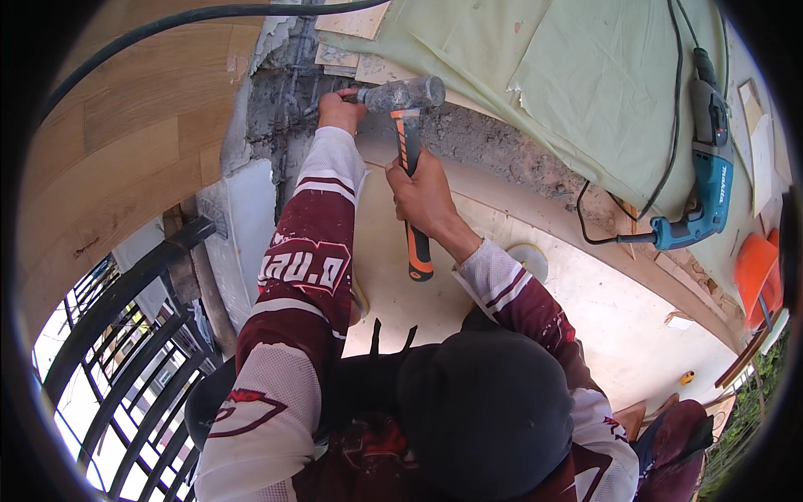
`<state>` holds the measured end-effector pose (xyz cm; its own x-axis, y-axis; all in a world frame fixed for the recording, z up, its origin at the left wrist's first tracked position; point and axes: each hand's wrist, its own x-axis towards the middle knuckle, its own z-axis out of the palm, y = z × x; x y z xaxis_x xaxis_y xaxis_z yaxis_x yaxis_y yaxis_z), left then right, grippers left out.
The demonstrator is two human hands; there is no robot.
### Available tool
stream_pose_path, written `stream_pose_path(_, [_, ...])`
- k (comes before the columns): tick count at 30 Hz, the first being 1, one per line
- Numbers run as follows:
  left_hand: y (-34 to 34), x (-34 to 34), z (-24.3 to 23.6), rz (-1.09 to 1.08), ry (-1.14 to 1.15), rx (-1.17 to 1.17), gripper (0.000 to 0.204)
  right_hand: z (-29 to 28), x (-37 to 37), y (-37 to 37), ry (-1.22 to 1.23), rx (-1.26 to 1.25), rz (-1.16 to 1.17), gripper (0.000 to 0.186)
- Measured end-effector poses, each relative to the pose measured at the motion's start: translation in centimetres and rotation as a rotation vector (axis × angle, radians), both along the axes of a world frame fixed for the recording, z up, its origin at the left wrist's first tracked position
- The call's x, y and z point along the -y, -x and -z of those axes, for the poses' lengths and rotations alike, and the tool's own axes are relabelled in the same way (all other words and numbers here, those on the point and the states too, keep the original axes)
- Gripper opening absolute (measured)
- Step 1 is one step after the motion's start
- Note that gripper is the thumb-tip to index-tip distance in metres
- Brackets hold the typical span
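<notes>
My left hand (339, 110) is closed on a metal piece I cannot make out clearly, at a broken concrete recess (284, 117); the hammer head partly hides it. My right hand (418, 192) grips the black and orange handle of a hammer (416, 255). The hammer's grey head (406, 94) lies level just right of my left fingers, over the rough concrete edge.
Green sheeting (585, 58) bears a teal drill (707, 188) with looping cable; an orange plastic object (753, 268) lies right. Curved wood panelling (134, 100) and black railing (125, 293) flank the left. A pale board (619, 335) lies below, with bare feet (636, 418) near its edge.
</notes>
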<state>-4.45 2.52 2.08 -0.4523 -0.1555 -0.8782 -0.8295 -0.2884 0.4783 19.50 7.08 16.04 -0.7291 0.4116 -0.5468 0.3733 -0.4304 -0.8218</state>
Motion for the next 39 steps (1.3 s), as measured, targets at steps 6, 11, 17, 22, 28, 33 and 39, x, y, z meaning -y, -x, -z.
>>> stream_pose_path(6, [0.3,0.5,2.4,-0.069,-0.053,-0.001,0.016,-4.6,-4.3,-5.1,0.116,-0.327,0.337,0.012])
stream_pose_path(11, [0.7,0.2,5.0,-0.241,-0.104,0.039,0.01,-10.0,-9.7,-2.4,-0.181,-0.822,0.767,0.015])
stream_pose_path(17, [1.1,0.7,4.6,-0.082,-0.147,-0.021,0.01,0.8,1.0,-1.1,-0.046,0.03,0.03,0.012])
stream_pose_path(22, [0.9,-0.4,4.5,-0.197,-0.194,0.005,0.014,-4.8,-4.7,-5.2,-0.002,-0.308,0.354,0.015])
stream_pose_path(28, [0.9,-1.2,4.5,-0.295,-0.245,-0.042,0.018,-11.7,-9.9,-0.3,-0.082,-0.671,0.85,0.031])
stream_pose_path(33, [0.3,-0.7,2.9,-0.346,-0.262,0.026,0.015,0.8,0.4,-0.8,-0.01,0.101,-0.043,0.016])
stream_pose_path(39, [-0.6,-0.7,1.8,-0.379,-0.304,-0.022,0.017,-6.0,-5.1,-5.0,-0.123,-0.276,0.313,0.014])
